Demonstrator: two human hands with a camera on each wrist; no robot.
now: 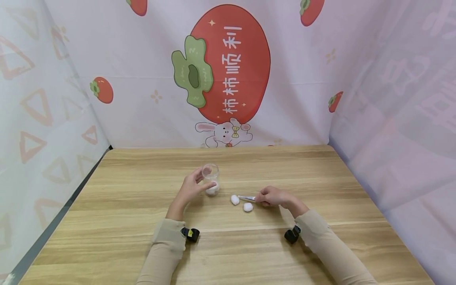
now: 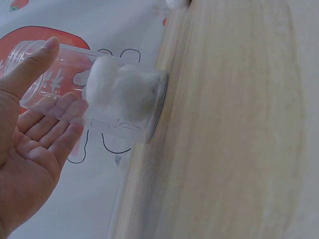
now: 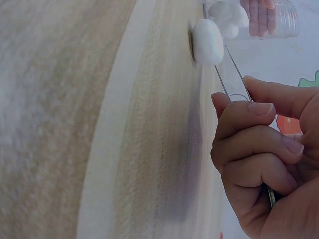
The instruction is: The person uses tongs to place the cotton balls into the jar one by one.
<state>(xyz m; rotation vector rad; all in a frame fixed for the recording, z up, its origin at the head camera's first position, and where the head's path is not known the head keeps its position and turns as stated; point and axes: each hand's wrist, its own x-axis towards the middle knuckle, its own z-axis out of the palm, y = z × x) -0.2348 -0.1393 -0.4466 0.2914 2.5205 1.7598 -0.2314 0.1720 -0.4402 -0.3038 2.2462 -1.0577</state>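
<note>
A clear open-topped jar (image 1: 213, 177) stands upright on the table with several white cotton balls (image 2: 122, 89) in its lower half. My left hand (image 1: 192, 186) holds it from the left side, thumb in front and fingers behind. In my right hand (image 1: 276, 196) is a pair of metal tweezers (image 1: 246, 198), pinched between thumb and fingers and pointing left. Two cotton balls lie on the wood: one cotton ball (image 1: 235, 199) right at the tweezer tips, another cotton ball (image 1: 247, 207) just below the tweezers. In the right wrist view the tweezer arms (image 3: 233, 74) stand slightly apart.
The wooden table (image 1: 228, 253) ends at a printed cloth backdrop (image 1: 142, 111) behind the jar. Cloth hangs along the left and right sides too. A black wrist camera (image 1: 192, 235) sits on the left sleeve, and a second wrist camera (image 1: 292, 234) on the right.
</note>
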